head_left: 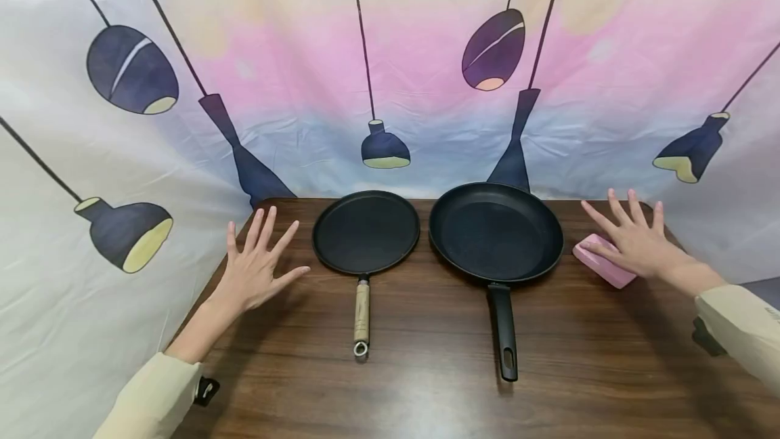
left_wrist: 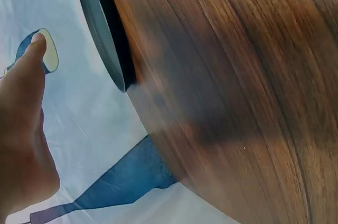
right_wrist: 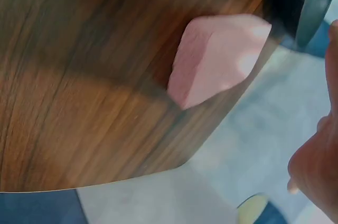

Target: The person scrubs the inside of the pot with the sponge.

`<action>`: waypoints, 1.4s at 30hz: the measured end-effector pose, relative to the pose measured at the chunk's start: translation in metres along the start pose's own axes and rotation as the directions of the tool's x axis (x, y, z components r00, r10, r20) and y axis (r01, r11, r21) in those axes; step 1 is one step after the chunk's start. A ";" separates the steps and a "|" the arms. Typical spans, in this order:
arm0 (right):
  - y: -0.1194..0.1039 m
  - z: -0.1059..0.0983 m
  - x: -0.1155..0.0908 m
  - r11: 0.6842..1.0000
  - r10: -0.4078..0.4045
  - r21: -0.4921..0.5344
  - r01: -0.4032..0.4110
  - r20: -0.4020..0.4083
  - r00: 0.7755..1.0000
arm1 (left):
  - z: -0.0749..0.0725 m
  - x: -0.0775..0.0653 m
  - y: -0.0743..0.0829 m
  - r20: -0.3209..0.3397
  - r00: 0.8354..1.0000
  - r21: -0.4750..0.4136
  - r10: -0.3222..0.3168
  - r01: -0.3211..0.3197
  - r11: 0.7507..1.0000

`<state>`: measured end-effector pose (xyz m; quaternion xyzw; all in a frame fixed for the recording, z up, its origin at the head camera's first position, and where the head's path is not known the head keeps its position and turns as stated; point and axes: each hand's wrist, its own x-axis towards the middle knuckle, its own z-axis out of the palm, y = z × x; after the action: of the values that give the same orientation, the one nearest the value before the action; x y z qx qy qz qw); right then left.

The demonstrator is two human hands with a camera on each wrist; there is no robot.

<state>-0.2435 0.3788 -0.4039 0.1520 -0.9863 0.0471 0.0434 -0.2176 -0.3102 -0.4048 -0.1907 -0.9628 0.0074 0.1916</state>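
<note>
Pink block and two black pans on a brown wood-grained table. Head view: the block lies near the table's right edge, to the right of the frying pan, partly covered in this view by the right hand, whose fingers are straight and spread apart, the thumb crossing the block's upper face. The left hand, its fingers likewise straight and apart, is held over the table's left side, just beside the flat pan, and grips nothing. The flat pan has a pale wooden handle ending in a metal ring; faint marks on the wood are too small to read. The larger frying pan stands beside it, with a slotted black handle; both handles point toward the person. Small dark marks on the right sleeve are also illegible. Behind hangs a pastel cloth printed with dark lamps. Left wrist view: part of the left hand appears at the left margin, near a pan's rim; the spacing of its fingers cannot be told here. Right wrist view: the block rests on the table, apart from the visible portion of the right hand; its finger spacing likewise cannot be judged.
</note>
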 end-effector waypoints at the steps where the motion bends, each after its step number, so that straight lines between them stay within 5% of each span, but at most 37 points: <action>1: 0.004 0.000 0.001 1.000 0.007 0.015 -0.007 0.007 1.000 | -0.001 -0.001 0.001 0.011 1.000 -0.013 -0.006 0.006 1.000; 6: 0.019 0.001 0.001 0.996 0.036 0.075 -0.039 0.041 0.998 | 0.000 -0.002 0.012 0.101 0.994 -0.168 -0.051 0.068 0.983; 10: 0.021 0.004 -0.001 0.991 0.024 0.127 -0.031 0.055 0.998 | 0.000 0.000 0.019 0.183 0.980 -0.320 -0.074 0.131 0.938; 16: 0.017 0.009 0.001 0.958 -0.006 0.285 -0.022 0.094 0.996 | -0.003 0.005 0.031 0.283 0.957 -0.546 -0.062 0.214 0.810; 20: 0.017 0.015 0.003 0.959 -0.031 0.282 0.005 0.089 0.996 | -0.007 0.006 0.043 0.333 0.942 -0.647 -0.037 0.257 0.718; 32: 0.016 0.027 0.007 0.984 -0.009 0.178 -0.011 0.115 0.993 | -0.011 -0.010 0.076 0.436 0.897 -0.778 0.069 0.336 0.531; 42: 0.032 0.029 -0.005 0.991 -0.045 0.134 0.027 0.137 0.989 | 0.003 -0.019 0.092 0.457 0.868 -0.837 0.193 0.347 0.422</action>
<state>-0.2505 0.4071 -0.4361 0.1753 -0.9787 0.1005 -0.0352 -0.1691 -0.2319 -0.4221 -0.2079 -0.8361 -0.4706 -0.1902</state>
